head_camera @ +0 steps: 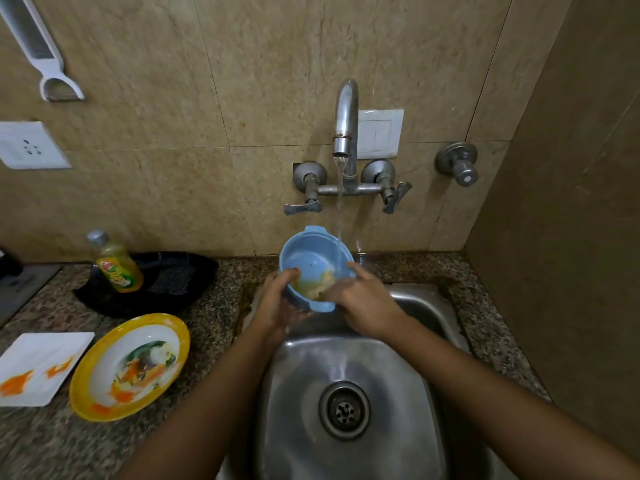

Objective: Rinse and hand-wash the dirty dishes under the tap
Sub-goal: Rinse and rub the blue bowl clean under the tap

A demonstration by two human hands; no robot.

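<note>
Head view: nearest us lies the steel sink (pixel 398 403), and on the desk (pixel 214 327) to its left stand a yellow-rimmed plate (pixel 130 367) and a white square plate (pixel 40 367), both smeared with orange food. Above the sink we see both hands gripping a blue bowl (pixel 311 258): the left hand (pixel 280 299) clasps its near left side, the right hand (pixel 363 299) its right rim. Yellowish residue coats the inside. Beyond, the tap (pixel 346 123) pours water past its far rim.
</note>
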